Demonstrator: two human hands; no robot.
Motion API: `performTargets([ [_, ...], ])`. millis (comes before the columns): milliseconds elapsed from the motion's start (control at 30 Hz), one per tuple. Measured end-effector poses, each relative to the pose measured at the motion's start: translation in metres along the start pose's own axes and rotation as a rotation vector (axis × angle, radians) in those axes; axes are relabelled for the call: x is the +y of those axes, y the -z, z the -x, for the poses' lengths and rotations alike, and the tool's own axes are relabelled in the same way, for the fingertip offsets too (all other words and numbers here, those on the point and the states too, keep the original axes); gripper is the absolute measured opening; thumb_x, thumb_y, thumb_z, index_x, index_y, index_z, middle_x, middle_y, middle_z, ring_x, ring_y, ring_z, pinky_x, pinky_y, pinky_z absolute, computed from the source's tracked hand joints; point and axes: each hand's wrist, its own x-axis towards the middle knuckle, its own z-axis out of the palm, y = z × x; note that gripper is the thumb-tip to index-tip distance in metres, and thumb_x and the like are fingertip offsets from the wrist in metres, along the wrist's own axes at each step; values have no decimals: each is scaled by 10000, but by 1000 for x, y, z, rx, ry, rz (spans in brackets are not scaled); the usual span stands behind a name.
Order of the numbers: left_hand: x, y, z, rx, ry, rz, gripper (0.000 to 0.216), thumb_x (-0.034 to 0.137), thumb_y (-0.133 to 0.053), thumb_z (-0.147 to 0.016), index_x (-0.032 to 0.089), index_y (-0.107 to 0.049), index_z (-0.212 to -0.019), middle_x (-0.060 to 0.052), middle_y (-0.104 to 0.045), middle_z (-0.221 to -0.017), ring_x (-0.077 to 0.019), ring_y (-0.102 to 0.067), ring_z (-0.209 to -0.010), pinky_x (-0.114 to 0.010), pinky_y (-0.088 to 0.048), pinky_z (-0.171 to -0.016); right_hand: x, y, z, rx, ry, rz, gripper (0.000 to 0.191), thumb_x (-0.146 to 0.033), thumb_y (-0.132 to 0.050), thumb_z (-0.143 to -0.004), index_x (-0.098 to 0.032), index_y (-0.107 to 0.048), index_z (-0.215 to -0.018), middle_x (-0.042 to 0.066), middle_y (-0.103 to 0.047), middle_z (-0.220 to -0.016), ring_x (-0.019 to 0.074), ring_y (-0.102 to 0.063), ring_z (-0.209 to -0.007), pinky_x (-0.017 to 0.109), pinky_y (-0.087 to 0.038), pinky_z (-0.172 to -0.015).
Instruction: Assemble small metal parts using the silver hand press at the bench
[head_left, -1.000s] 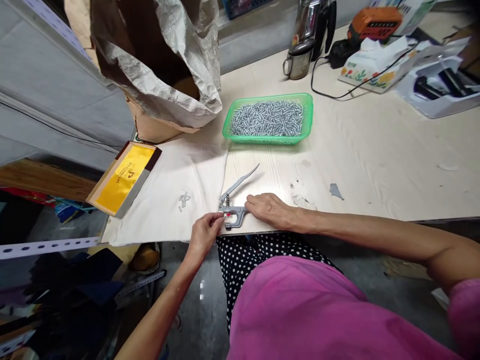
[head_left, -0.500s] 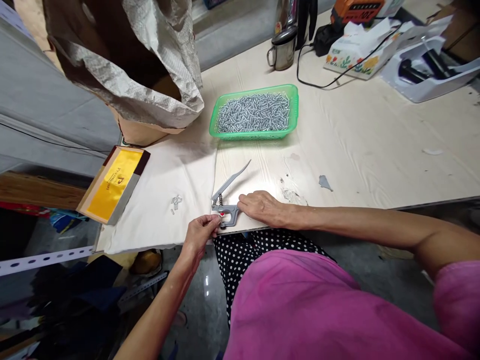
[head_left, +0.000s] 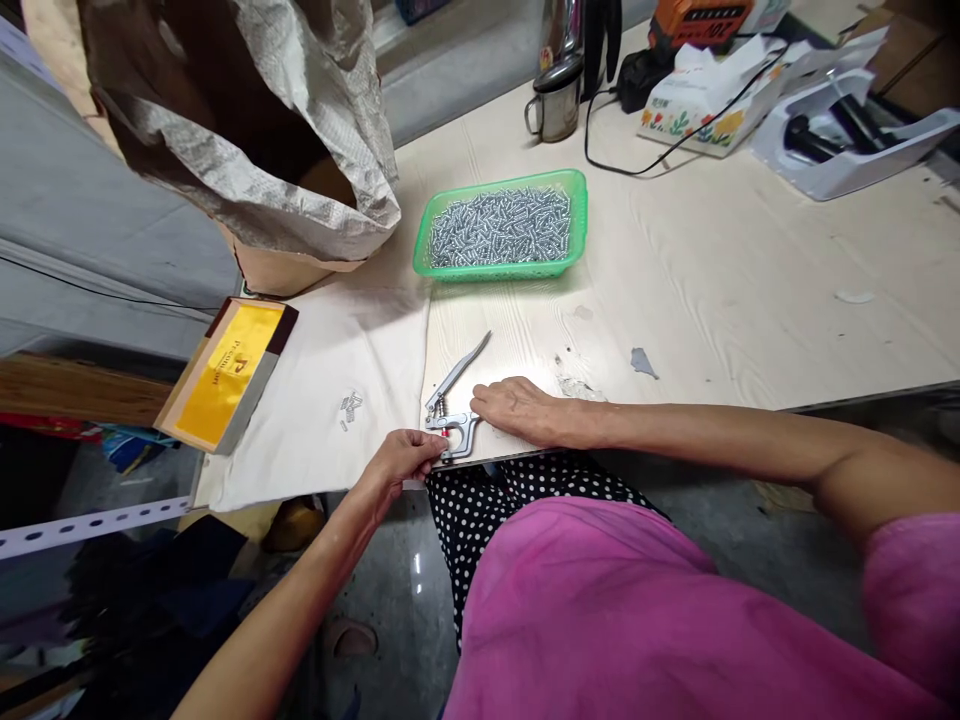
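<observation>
Grey snap-fastener pliers (head_left: 466,424) lie at the table's front edge, with one handle raised at a slant, a small spring below it and a red tip in the jaw. My right hand (head_left: 517,410) is closed round the other handle of the pliers. At the jaw, my left hand (head_left: 409,455) pinches with thumb and forefinger; whatever is between the fingertips is too small to make out. Left of the pliers, several small metal springs (head_left: 350,408) lie on a white cloth (head_left: 300,420).
Behind the pliers stands a green basket (head_left: 499,272) full of small metal springs. A yellow box (head_left: 232,370) lies at the left, beside a large open sack (head_left: 315,215). Farther back are a metal mug (head_left: 560,110), a tissue pack (head_left: 694,110) and a white holder (head_left: 817,170).
The raised handle of the pliers sits slightly lower. My left fingers have shifted slightly at the jaw. The whole view has moved a little.
</observation>
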Motion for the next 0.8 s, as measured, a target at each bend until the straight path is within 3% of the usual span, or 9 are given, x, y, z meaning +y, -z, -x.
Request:
performTargets([
  [100,0,0,0,-5,32,-12,456,449,-972,-507,127,-715,-703,57,-553,-501,-53,-417,-428,-193,-282,-432,4,10,-3,4,-18,3,134,-207,-538,-1029,-181,-566,-1157,143,-611,-1266,259,-542,-1096,401,-446,-932],
  [233,-3,-1,1,10,38,0,472,457,-980,-499,131,-703,-699,58,-559,-507,-51,-429,-431,-190,-318,-444,22,24,-18,-32,-91,90,877,-538,-845,-807,-121,-461,-1475,267,-374,-1594,446,-344,-1426,595,-365,-1102],
  [333,-5,-1,3,11,22,8,508,505,-977,-488,136,-690,-687,65,-539,-483,-49,-415,-422,-189,-306,-441,37,30,-31,-134,-92,94,1108,-665,-876,-697,-122,-418,-1548,260,-384,-1599,496,-253,-1482,646,-287,-1159],
  [500,-8,-2,4,4,18,14,559,565,-973,-465,139,-679,-675,65,-515,-450,-52,-405,-412,-189,-286,-440,39,40,-40,-254,-109,62,1038,-662,-848,-722,-110,-463,-1512,207,-567,-1390,423,-456,-1295,638,-310,-1127],
  [667,-6,-4,4,10,3,20,573,581,-977,-441,147,-675,-661,68,-522,-458,-48,-397,-408,-192,-315,-445,29,43,-36,-224,-141,61,788,-568,-836,-782,-110,-564,-1362,175,-611,-1273,362,-498,-1157,566,-339,-1057],
  [800,-7,-4,6,16,-5,-1,544,585,-957,-496,159,-660,-658,68,-519,-477,-62,-417,-423,-209,-354,-468,24,40,-28,-188,-113,69,649,-464,-798,-857,-139,-560,-1366,158,-634,-1259,336,-496,-1124,519,-328,-1017],
])
